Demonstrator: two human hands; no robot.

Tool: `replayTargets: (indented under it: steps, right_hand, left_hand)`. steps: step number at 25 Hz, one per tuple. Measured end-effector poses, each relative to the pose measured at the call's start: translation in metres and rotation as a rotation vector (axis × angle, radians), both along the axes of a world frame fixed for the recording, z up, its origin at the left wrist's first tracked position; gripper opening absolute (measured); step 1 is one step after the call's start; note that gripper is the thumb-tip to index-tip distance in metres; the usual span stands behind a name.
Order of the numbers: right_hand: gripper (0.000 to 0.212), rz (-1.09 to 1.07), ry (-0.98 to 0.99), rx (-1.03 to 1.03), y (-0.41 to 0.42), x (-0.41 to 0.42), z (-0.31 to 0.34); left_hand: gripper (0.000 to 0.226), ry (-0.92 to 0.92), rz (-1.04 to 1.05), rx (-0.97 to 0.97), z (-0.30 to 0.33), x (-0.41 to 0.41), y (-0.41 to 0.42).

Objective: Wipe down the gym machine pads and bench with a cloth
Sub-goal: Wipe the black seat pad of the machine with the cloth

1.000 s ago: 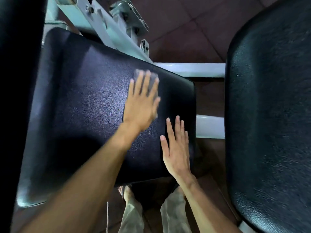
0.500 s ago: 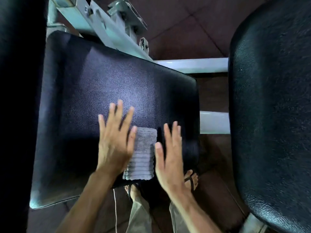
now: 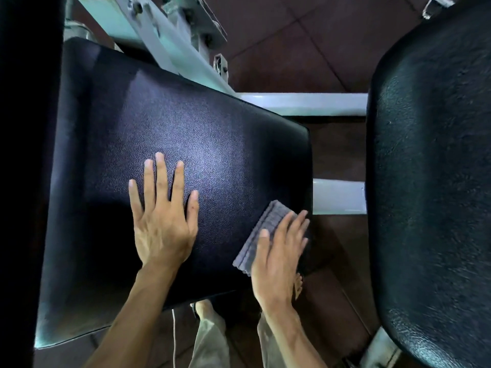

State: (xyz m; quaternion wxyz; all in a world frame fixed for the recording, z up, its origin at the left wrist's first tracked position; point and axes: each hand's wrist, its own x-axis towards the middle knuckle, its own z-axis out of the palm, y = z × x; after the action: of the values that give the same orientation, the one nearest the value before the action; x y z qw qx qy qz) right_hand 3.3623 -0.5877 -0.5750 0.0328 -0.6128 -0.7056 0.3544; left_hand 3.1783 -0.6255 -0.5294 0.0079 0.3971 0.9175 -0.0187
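A wide black padded bench pad [image 3: 186,134] fills the middle of the view. My left hand [image 3: 162,221] lies flat on it with fingers straight and spread, holding nothing. A folded grey cloth [image 3: 261,233] sits near the pad's right edge. My right hand [image 3: 279,251] presses flat on top of the cloth, fingers straight, covering its right half. A second black pad [image 3: 435,181] stands to the right, untouched.
A pale grey metal frame [image 3: 164,41] runs behind the pad, with crossbars [image 3: 303,103] joining it to the right pad. A dark upright surface [image 3: 24,155] fills the left edge. Below are reddish floor tiles, my trouser legs and sandalled feet [image 3: 210,312].
The cloth passed from under my left hand to under my right hand, which slid it to the pad's right edge. My left hand moved back and left onto bare pad.
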Motion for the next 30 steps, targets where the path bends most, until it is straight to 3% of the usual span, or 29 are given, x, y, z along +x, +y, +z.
replayTargets:
  steps: [6,10,13,16,20,23,26,28,30]
  right_hand:
    - [0.076,-0.068,0.025,0.066,-0.005,-0.017,-0.007]
    - [0.075,-0.183,-0.007,0.128,0.099,-0.05,-0.023]
    - [0.075,0.029,0.066,0.172,0.171,-0.132,-0.01]
    - [0.065,0.302,0.162,0.267,0.149,-0.18,0.009]
    - [0.063,0.583,0.149,0.337,0.084,-0.075,0.0]
    - [0.067,0.272,0.034,0.17,0.078,0.016,-0.024]
    - [0.068,-0.058,-0.014,0.083,0.128,-0.01,-0.035]
    - [0.069,-0.018,0.031,0.162,0.156,-0.072,-0.028]
    - [0.067,0.198,0.076,0.256,0.149,-0.13,-0.011]
  left_hand:
    - [0.056,0.041,-0.006,0.03,-0.001,0.002,0.0]
    - [0.056,0.049,-0.009,0.037,-0.004,0.001,0.001]
    - [0.055,0.061,0.007,0.044,-0.004,0.002,0.002]
    - [0.054,0.042,0.013,0.057,-0.003,0.003,0.003]
    - [0.054,0.029,0.014,0.06,-0.003,0.001,0.001]
    - [0.053,0.025,0.012,0.052,-0.003,0.001,0.001]
    - [0.054,0.031,0.009,0.048,-0.004,0.002,0.002]
    - [0.054,0.025,0.014,0.04,-0.004,0.001,0.001]
    - [0.055,0.018,0.019,0.038,-0.005,0.002,0.002]
